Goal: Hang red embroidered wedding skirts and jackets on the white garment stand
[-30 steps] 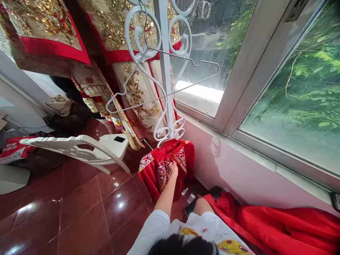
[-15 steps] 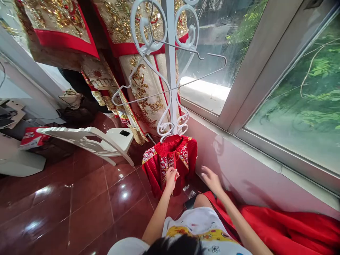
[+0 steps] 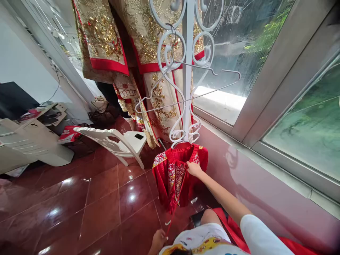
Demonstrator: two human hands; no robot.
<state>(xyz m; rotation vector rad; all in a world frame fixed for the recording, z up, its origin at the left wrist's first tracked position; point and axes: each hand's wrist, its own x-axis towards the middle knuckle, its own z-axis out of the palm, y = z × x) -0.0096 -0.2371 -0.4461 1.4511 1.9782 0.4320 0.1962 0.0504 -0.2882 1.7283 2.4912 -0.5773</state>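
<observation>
A red embroidered blouse (image 3: 164, 184) with a gathered neckline hangs at the foot of the white scrollwork stand. My right hand (image 3: 194, 169) is closed on its front edge, just below the neckline. Low in the view, my left hand (image 3: 158, 238) pinches the end of a thin red cord (image 3: 172, 216). That cord stretches taut from the blouse down to my fingers. The front of the blouse hangs parted, and patterned cloth shows in the gap. My right fingers partly hide what they grip.
Above the blouse, a bare wire hanger (image 3: 207, 91) hangs on the white stand (image 3: 188, 81). Gold-beaded garments (image 3: 106, 35) hang behind. A white chair (image 3: 117, 141) with a phone on its seat stands left. Red cloth (image 3: 231, 230) lies by my knee, below the window wall.
My left hand has drawn the red cord down towards me, away from the blouse. My right hand has moved from open air onto the blouse front. The view has swung left.
</observation>
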